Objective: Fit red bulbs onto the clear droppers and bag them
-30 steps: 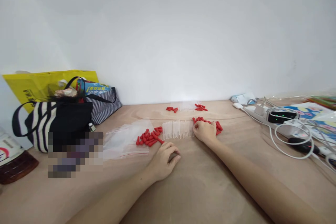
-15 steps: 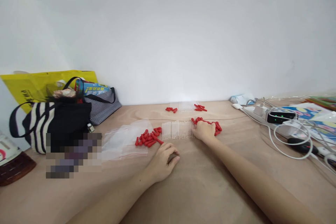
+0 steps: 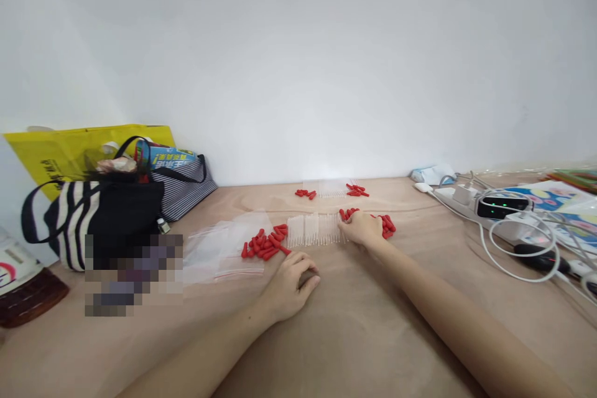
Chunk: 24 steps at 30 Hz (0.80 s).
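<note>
Bold yellow characters stand on a blue printed packet (image 3: 170,157), though too small to read surely; it pokes from the mouth of a narrow-striped tote (image 3: 189,191). Dark lettering, partly hidden, marks a yellow bag (image 3: 40,152) behind it. At the left edge, a container (image 3: 32,295) with a dark brown lower part wears a white label with a red ring, its wording cut off. A black bag (image 3: 125,205) with broad white stripes slumps in front of the tote, its contents hidden.

Flat clear zip bags (image 3: 200,255) with red lines lie left of a heap of red bulb-ended pieces (image 3: 265,245), which partly overlaps them. Next comes a row of slim clear sticks (image 3: 310,230), then a second red heap (image 3: 388,226). Nearer the wall, another clear row (image 3: 332,189) lies between two small red clusters (image 3: 305,193).

The left hand (image 3: 290,289) rests half curled on the table (image 3: 336,336), thumb apart from the fingers, just beside the left heap. The right hand (image 3: 362,228) reaches down at the row's right end, partly covering the second heap, fingers drawn close; whether they grip anything cannot be told.
</note>
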{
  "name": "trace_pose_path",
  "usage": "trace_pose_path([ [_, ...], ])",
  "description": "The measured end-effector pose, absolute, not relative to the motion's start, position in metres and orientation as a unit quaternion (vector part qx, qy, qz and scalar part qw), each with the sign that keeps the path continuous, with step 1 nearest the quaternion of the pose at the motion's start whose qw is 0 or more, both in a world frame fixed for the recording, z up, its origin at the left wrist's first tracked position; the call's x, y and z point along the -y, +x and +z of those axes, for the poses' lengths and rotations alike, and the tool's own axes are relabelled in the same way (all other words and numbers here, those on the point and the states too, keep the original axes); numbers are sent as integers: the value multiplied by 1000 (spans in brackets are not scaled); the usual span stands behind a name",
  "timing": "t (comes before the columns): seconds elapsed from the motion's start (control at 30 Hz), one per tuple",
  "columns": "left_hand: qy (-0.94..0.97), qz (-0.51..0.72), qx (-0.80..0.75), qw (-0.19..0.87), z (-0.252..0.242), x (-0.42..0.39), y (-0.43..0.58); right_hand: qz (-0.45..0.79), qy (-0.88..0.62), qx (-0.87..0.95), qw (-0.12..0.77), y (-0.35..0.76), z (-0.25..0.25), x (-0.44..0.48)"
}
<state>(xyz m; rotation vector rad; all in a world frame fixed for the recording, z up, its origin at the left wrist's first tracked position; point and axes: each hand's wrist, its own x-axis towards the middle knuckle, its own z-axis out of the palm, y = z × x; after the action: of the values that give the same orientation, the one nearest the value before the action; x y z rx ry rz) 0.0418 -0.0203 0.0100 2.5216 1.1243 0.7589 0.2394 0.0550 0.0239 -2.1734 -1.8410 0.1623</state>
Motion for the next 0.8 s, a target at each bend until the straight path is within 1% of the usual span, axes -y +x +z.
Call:
trace_pose_path([
  [0.07,861,276,-421,75,10,15,36,61,-736,656,153,240,25,-50],
  [0.17,828,289,-477,-57,13,2,21,60,-705,685,174,242,21,-37],
  [0.27,831,268,-474,-111,17,-12,4,34,-626,741,241,249,8,-19],
  [0.33,857,240,-441,-120,18,-19,-3,2,-546,785,293,255,-3,-5],
  [0.37,871,224,-421,-122,18,-21,-6,-3,-513,803,303,258,-8,2],
  [0.47,902,176,-374,-125,20,-26,-9,7,-460,835,301,263,-16,17],
  [0.6,920,137,-350,-113,24,-26,-11,11,-444,846,296,262,-15,21],
  [0.7,926,140,-343,-72,25,-22,-10,16,-436,848,300,259,-15,17],
  [0.8,923,179,-341,4,23,-12,-1,22,-436,836,333,259,-18,15],
])
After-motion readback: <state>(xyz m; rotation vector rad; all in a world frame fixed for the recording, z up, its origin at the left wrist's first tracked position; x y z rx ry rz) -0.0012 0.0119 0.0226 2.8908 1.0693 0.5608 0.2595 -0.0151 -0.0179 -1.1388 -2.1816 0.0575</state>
